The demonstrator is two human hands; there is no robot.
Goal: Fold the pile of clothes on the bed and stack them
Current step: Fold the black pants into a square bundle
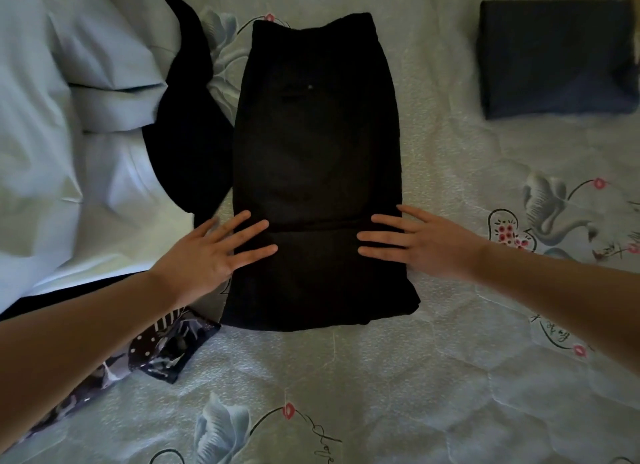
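lying lengthwise at the centre of the bed, a black garment is folded into a long narrow panel, its far end towards the top of the view and its near end towards the person. a crosswise crease runs over the panel roughly two thirds of the way down, level with both hands. the left hand rests flat on the garment's left edge, fingers straight and spread, fingertips reaching onto the black cloth while the palm lies partly off it. the right hand mirrors this on the right edge, likewise flat with fingers extended and pointing inward; neither hand grips anything. a small pale dot, possibly a button, shows on the upper part of the panel, though the dark cloth hides detail. to the left, a second black garment lies unfolded, touching the panel's left side and partly under a rumpled pale blue garment. a dark patterned cloth with white dots and stripes lies beneath the left forearm. a folded dark blue item sits well apart at the upper right, on the quilted floral bedcover.
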